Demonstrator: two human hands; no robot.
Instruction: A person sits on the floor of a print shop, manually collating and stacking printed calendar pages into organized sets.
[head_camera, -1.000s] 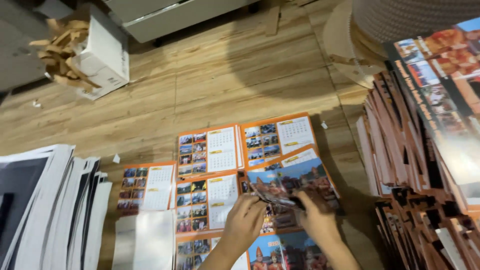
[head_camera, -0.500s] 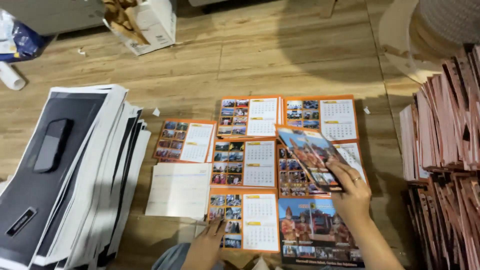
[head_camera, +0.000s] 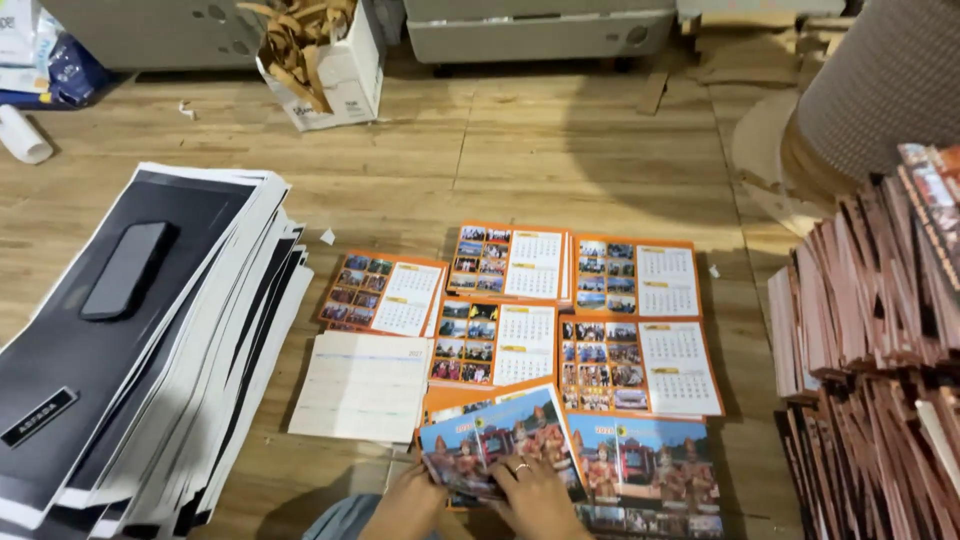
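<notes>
Both hands (head_camera: 480, 500) half cut off

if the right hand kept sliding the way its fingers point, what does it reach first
The right hand lies flat on the colourful cover sheet, fingers aimed up and slightly left. Going on, it would probably meet the orange calendar sheet just beyond the cover's far edge.

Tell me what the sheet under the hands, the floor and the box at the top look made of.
Sheet: glossy printed paper or thin card, by its sheen and colour photos. Floor: wood-look planks, maybe laminate, showing grain and seams. Box: white-faced cardboard, holding brown card scraps.
</notes>
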